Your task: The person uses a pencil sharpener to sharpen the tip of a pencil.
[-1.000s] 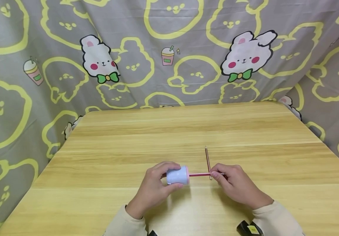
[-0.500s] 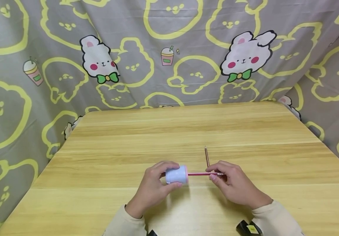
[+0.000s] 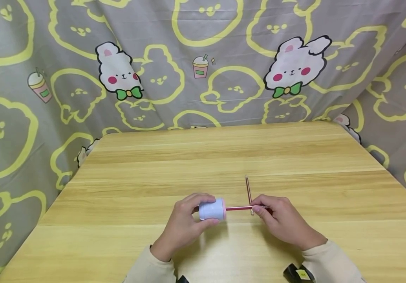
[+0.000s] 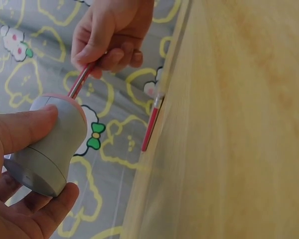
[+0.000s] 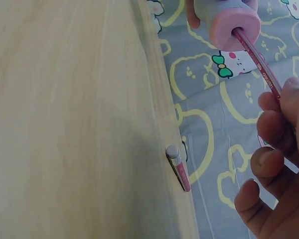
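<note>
the left hand (image 3: 183,224) curls half closed round the blue sharpener (image 3: 211,210); the right hand (image 3: 282,220) pinches the red pencil (image 3: 238,208), which lies between them, long axis left-right, pointing left into the sharpener. the second pencil (image 3: 248,190), nearer the right hand, lies on the table (image 3: 118,196), pointing far.

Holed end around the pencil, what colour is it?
The holed end is pink, clearest in the right wrist view.

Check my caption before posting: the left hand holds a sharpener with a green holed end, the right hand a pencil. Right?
Not green: the holed end of the sharpener is pink, as the right wrist view shows. The rest stands.
</note>
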The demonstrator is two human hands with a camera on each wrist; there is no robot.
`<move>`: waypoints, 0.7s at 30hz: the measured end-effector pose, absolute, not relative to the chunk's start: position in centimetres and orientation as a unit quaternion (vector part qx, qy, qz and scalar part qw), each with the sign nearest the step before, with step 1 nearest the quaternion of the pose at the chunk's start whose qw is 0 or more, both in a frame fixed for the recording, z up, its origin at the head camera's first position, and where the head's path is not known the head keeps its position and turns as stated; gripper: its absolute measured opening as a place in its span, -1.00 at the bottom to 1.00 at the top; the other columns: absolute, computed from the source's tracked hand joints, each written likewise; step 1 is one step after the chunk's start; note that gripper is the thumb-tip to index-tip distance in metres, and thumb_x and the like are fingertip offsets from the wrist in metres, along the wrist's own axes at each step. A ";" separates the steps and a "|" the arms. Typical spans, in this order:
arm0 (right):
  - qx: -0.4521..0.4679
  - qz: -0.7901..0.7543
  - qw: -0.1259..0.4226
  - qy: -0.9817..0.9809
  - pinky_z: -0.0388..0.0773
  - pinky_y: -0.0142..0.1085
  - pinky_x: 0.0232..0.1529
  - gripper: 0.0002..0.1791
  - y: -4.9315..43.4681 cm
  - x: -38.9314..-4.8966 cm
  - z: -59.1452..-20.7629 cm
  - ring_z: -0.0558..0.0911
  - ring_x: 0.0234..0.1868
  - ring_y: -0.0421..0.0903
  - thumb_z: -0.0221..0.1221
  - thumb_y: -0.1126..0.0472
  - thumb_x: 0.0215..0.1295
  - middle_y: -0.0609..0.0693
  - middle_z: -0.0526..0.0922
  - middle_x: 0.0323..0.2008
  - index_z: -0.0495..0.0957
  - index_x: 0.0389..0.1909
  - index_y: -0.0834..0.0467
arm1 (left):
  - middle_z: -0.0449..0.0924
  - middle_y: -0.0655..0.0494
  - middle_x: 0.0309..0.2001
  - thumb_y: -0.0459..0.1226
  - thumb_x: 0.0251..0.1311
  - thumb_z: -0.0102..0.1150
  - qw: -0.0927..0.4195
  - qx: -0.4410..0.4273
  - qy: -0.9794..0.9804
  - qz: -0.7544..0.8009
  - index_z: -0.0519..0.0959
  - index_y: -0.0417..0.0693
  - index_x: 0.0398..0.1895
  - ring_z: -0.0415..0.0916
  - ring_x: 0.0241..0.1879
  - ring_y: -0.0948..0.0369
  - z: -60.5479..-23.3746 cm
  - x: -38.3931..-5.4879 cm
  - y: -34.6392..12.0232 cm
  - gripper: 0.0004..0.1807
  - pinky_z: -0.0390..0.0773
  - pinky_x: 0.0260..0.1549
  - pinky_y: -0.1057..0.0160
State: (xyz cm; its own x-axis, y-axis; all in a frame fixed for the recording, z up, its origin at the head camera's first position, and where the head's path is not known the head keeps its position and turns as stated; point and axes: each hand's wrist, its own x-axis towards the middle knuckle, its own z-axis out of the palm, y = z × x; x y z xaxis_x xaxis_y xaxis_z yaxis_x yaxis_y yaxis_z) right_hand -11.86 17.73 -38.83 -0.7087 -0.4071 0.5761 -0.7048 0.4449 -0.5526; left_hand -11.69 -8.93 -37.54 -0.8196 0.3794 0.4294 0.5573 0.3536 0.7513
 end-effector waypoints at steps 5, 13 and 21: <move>0.333 0.396 0.190 -0.834 0.21 -0.56 -0.69 -0.77 17.8 -11.9 -38.8 0.18 -0.62 -0.45 0.19 0.50 0.23 -0.36 0.27 -0.61 0.59 -0.39 0.07 | 0.62 0.04 -0.05 -0.48 -0.20 0.53 0.088 -0.285 -0.818 -0.492 0.59 -0.17 -0.11 0.58 -0.12 0.11 -37.5 -11.7 -8.9 -0.52 0.67 -0.22 0.26; 0.333 0.383 0.191 -0.840 0.29 -0.52 -0.61 -0.76 17.9 -12.0 -38.9 0.20 -0.60 -0.45 0.17 0.46 0.27 -0.38 0.18 -0.63 0.57 -0.46 0.06 | 0.62 0.03 -0.05 -0.49 -0.20 0.53 0.092 -0.290 -0.817 -0.490 0.59 -0.17 -0.12 0.57 -0.11 0.10 -37.6 -11.6 -8.9 -0.52 0.68 -0.22 0.25; 0.324 0.414 0.153 -0.837 0.30 -0.51 -0.68 -0.83 17.8 -11.8 -38.8 0.25 -0.61 -0.44 0.18 0.45 0.28 -0.35 0.36 -0.57 0.58 -0.25 0.11 | 0.62 0.04 -0.06 -0.46 -0.19 0.54 0.094 -0.284 -0.822 -0.485 0.59 -0.17 -0.11 0.58 -0.12 0.12 -37.4 -11.6 -8.9 -0.52 0.66 -0.22 0.31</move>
State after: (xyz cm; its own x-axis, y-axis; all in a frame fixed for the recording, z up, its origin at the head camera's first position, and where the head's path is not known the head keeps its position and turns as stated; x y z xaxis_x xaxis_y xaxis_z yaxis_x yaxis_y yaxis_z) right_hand -11.77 17.79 -38.77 -0.7433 -0.4149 0.5248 -0.6689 0.4467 -0.5942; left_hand -11.63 -8.93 -37.41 -0.8204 0.3761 0.4307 0.5587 0.3675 0.7435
